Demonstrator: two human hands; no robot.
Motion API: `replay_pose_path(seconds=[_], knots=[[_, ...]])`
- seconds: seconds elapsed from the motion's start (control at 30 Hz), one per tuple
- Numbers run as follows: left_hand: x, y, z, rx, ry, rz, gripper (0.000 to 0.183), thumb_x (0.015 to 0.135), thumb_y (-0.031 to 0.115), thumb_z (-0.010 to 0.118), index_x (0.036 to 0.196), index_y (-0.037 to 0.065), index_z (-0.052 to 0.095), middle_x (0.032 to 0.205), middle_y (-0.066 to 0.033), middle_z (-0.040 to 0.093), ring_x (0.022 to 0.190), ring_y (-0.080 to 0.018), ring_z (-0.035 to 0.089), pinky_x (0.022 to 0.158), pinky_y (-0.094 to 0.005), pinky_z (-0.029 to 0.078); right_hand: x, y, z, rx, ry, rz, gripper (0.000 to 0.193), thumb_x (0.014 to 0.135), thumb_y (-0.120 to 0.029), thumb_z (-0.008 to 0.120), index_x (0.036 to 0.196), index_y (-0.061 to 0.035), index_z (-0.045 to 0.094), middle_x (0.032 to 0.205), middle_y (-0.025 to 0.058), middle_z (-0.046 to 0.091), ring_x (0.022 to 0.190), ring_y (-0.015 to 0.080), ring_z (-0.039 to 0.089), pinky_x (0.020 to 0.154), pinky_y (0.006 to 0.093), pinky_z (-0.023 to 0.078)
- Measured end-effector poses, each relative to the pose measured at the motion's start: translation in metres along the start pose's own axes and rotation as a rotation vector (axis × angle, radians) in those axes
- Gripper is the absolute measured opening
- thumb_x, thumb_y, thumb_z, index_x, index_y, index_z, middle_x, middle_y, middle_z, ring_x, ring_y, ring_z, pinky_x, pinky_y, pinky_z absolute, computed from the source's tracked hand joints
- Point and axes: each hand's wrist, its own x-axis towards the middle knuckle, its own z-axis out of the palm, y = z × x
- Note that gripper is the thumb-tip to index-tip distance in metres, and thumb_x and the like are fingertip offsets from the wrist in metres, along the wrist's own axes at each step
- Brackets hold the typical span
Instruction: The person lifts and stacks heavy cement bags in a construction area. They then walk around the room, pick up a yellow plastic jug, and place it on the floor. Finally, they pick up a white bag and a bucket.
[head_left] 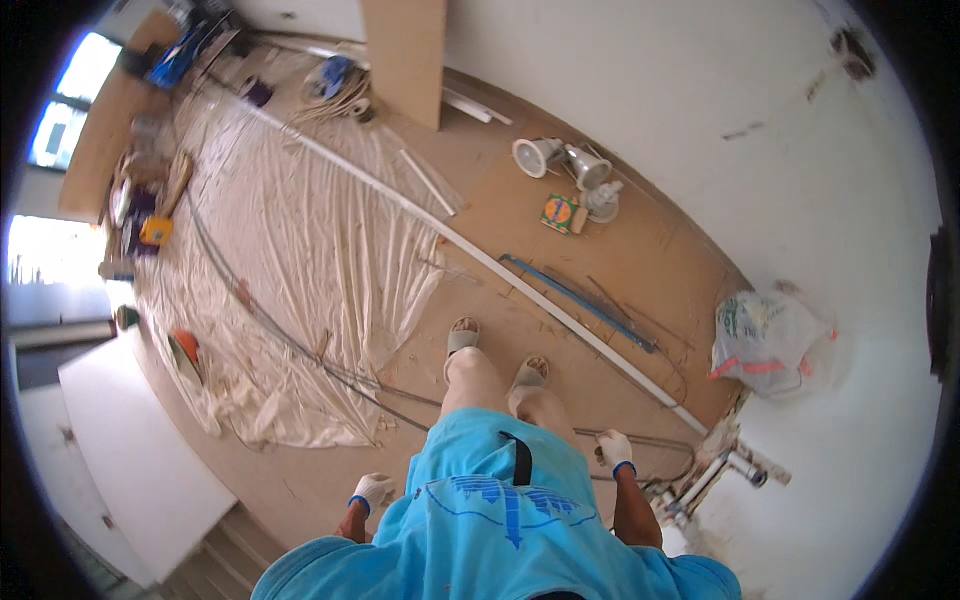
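Both hands hang low at my sides in white gloves with blue cuffs. My left hand [375, 490] has its fingers curled in, and nothing shows sticking out of it. My right hand [614, 450] is closed around a small greyish thing too small to name. Dark thin tubing [400, 388] runs over the floor between my feet and torso, curving back close to the right hand. Beyond my sandalled feet a long white strip [470, 247] lies diagonally across the floor. Past it rests a long blue bar-shaped tool [580, 300] beside thin rods.
Wrinkled plastic sheeting [290, 230] spreads over the left floor. Silver lamp housings [588, 168] and a green-yellow box [563, 214] lie near the wall. A white plastic bag [760, 340] and exposed pipes [740, 468] stand at right. A white panel [140, 450] is at left.
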Motion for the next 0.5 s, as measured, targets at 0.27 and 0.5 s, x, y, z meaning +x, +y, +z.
replay_pose_path(seconds=[0.27, 0.5], knots=[[0.016, -0.021, 0.020, -0.653, 0.170, -0.204, 0.035, 0.089, 0.023, 0.069, 0.113, -0.002, 0.068, 0.085, -0.0072, 0.069, 0.067, -0.0173, 0.064, 0.058, -0.0329, 0.053, 0.020, -0.141, 0.010, -0.064, 0.018, -0.241, 0.023, 0.090, -0.018, 0.060, 0.105, -0.0018, 0.069, 0.072, 0.0108, 0.067, 0.049, 0.0172, 0.059, 0.044, 0.0332, 0.045], [-0.006, -0.061, -0.035, -0.923, 0.330, -0.206, 0.034, 0.089, 0.020, 0.069, 0.115, -0.002, 0.067, 0.082, -0.0072, 0.068, 0.066, -0.0159, 0.063, 0.056, -0.0315, 0.051, 0.002, -0.279, 0.112, -0.319, -0.069, -0.397, 0.022, 0.092, -0.020, 0.060, 0.102, -0.0038, 0.069, 0.073, 0.0102, 0.067, 0.051, 0.0174, 0.062, 0.046, 0.0333, 0.048]])
